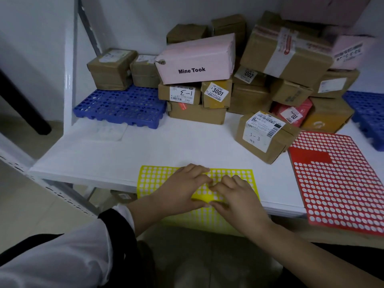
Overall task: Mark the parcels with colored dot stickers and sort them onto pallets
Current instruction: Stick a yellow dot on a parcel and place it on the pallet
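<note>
Two hands meet over the yellow sticker sheet (153, 177), which lies at the near edge of the white desk (145, 142) and overhangs it toward the person. The left hand (182, 183) and right hand (234, 196) come in side by side, wrists low and fingers curled, their fingertips and thumbs almost touching. Each grip is narrow and pinches a raised fold of the sheet; whether a dot has come free is too small to tell. The sheet looks thin, light and floppy, so it will likely buckle unless one hand pins it while the other lifts a dot by its edge. A red sticker sheet (336, 183) lies to the right. The nearest parcel (264, 136), a brown box marked 3-3, stands just beside it, apart from the hands. It is probably light and stiff, best taken by its sides. A blue pallet (122, 104) at back left carries two brown boxes.
</note>
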